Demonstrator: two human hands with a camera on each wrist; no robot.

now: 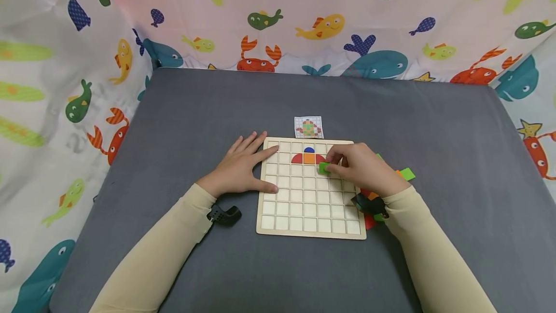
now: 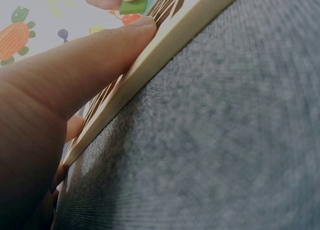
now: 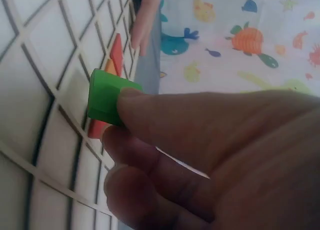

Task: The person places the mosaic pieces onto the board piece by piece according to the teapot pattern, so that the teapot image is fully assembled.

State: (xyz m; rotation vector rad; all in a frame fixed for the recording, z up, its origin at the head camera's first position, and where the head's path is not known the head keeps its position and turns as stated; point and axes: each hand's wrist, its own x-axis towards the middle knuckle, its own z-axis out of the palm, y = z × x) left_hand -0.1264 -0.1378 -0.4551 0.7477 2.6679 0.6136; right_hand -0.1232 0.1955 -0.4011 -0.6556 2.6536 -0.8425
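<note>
A wooden grid board [image 1: 310, 235] lies on the grey table. In its upper rows sit a blue half-round piece [image 1: 309, 150], an orange square [image 1: 309, 158] and a red curved piece [image 1: 297, 159] on the left, with another red one on the right. My right hand [image 1: 365, 166] pinches a green square tile [image 3: 107, 97] between thumb and fingers, just over the cells below the right red piece. My left hand [image 1: 239, 166] rests with spread fingers on the board's left edge; its thumb [image 2: 120, 42] lies on the rim.
A small pattern card [image 1: 309, 128] lies beyond the board's far edge. Several loose green, orange and red tiles, such as a green one [image 1: 407, 174], lie right of the board, partly hidden under my right hand and wrist. A printed sea-animal cloth [image 1: 286, 52] borders the table.
</note>
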